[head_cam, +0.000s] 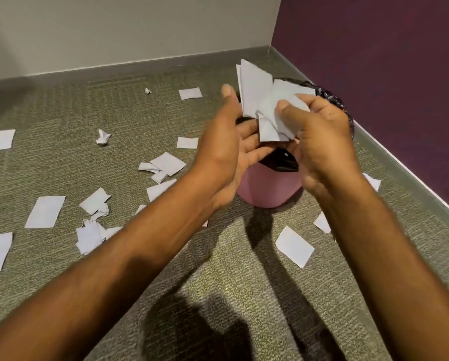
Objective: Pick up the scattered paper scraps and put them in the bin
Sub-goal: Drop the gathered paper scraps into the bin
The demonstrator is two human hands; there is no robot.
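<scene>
**While scattered scraps (46,211) lie across the carpet (218,282), a bundle of scraps (259,100) is held at the bin (267,188)**

Where the pale wall (114,29) meets the purple wall (374,61) at the far right, the pink bin stands on the carpet, close to the purple wall. A black liner (283,162) shows in its mouth, and the liner's edge also appears past the far right side of the hands.

Both bare arms reach forward and meet in front of the bin's mouth, hiding most of it. The right hand (319,136) pinches the bundle of scraps between its thumb and curled fingers, and the white sheets fan up and to the left out of that grip. The left hand (226,142) is spread wide, with its thumb raised and its straight fingers lying under the lower edge of the bundle. Whether the palm presses the paper cannot be told.

Most of the loose paper lies to the left of the bin. There are flat white rectangles near and far, overlapping pieces in the middle, and a crumpled scrap (103,137) farther left. To the right of the arms, a flat scrap (295,246) lies near, with two more partly hidden behind the right forearm.
</scene>
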